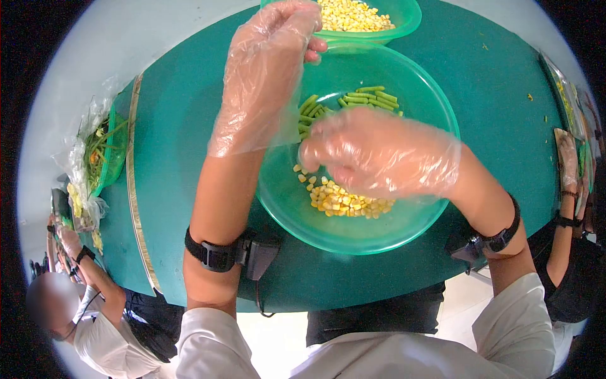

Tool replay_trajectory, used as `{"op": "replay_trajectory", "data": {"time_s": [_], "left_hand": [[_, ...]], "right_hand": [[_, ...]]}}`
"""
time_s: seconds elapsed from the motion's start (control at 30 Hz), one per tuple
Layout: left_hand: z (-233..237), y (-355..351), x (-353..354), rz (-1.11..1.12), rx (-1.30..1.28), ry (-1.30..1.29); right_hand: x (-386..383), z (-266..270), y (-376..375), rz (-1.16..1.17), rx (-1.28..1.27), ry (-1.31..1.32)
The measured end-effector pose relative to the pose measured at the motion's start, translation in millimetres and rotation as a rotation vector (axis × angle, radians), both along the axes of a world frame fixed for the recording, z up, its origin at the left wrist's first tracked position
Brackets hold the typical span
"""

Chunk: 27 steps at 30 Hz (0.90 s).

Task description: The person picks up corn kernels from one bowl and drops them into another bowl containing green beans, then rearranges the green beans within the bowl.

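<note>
A large green plastic bowl [435,208] stands before me, with cut green beans [372,98] on its far side and corn kernels [347,201] on its near side. My left hand [274,60], in a clear plastic glove, is raised over the far left rim with its fingers curled closed. Whatever it may hold is hidden. Over the middle of the bowl is my gloved right hand [372,151], slightly blurred, between beans and corn. Its fingers are bent inward and closed; I cannot make out anything in them.
Behind the large bowl stands a second green bowl [404,22] of corn kernels. On the left, a green basket [113,158] holds plant scraps beside plastic bags. Co-workers sit at left and right, a gloved hand [566,158] showing at right. Small green bits dot the green table [499,95].
</note>
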<state>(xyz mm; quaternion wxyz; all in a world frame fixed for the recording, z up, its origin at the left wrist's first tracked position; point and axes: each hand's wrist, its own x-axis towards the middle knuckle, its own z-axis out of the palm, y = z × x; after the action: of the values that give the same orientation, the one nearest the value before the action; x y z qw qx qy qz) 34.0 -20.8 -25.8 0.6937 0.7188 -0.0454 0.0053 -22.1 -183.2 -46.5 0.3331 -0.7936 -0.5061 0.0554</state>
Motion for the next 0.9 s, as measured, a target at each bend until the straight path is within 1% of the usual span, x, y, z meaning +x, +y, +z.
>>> {"op": "replay_trajectory", "data": {"time_s": [0.03, 0.13, 0.17, 0.23, 0.33, 0.43, 0.47, 0.57, 0.67, 0.77, 0.87, 0.9], "left_hand": [[3, -1, -2, 0.014, 0.007, 0.001], [3, -3, -4, 0.048, 0.028, -0.025], [-4, 1, -2, 0.051, 0.035, -0.056], [-3, 0, -2, 0.055, 0.030, -0.088], [5, -5, -7, 0.066, -0.012, -0.087], [4, -5, -6, 0.083, -0.041, -0.079], [4, -6, -6, 0.085, -0.039, -0.084], [4, -6, -7, 0.088, -0.039, -0.090], [3, -5, -6, 0.088, -0.035, -0.081], [4, -6, -7, 0.093, -0.038, -0.074], [7, -7, -8, 0.099, -0.025, -0.072], [7, -7, -8, 0.101, -0.017, -0.070]], "right_hand": [[3, 1, -1, -0.034, 0.079, 0.013], [18, -1, -8, -0.093, -0.027, 0.073], [21, -1, -9, -0.120, -0.011, 0.094], [26, 3, -12, -0.178, 0.021, 0.128], [36, 6, -18, -0.427, 0.166, -0.044], [52, 8, -30, -0.649, 0.341, -0.142], [54, 8, -32, -0.734, 0.358, 0.017], [60, 2, -35, -0.718, 0.497, 0.178], [63, -1, -37, -0.742, 0.540, 0.266], [61, 4, -36, -0.748, 0.644, 0.349], [62, 2, -37, -0.751, 0.629, 0.331], [63, 1, -38, -0.731, 0.623, 0.287]]}}
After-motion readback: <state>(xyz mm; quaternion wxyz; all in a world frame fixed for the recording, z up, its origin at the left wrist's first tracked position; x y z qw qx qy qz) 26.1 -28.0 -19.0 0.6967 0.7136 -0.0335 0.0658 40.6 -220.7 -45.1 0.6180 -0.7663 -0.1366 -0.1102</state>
